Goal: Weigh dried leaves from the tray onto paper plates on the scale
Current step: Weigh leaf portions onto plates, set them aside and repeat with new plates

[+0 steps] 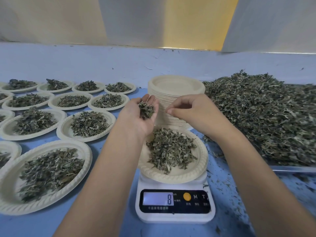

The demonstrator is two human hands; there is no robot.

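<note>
A white scale (174, 202) stands at 6 o'clock on the blue worktop (119, 224), its display (158, 198) showing 8. On its platform rests a paper plate (172, 175) carrying a loose mound of dried leaves (171, 147).

The left hand (140, 115) hovers over the plate's 11 o'clock edge, palm up and cupped, its fingers (150, 100) curled loosely around a small clump of leaves (146, 109). The right hand (191, 112) hangs just at 3 o'clock of the left, its fingers (171, 111) drawn narrow with thumb and forefinger tips pinched together; whether anything lies between them cannot be told.

Behind both hands, at 12 o'clock, stands a tall stack of empty plates (176, 86). At 3 o'clock a metal tray (294, 168) holds a large heap of leaves (266, 117), with crumbs scattered on the worktop near its front edge. From 8 to 10 o'clock lie rows of filled plates (85, 125), each with its own leaf pile, set close together and some touching at the rims.
</note>
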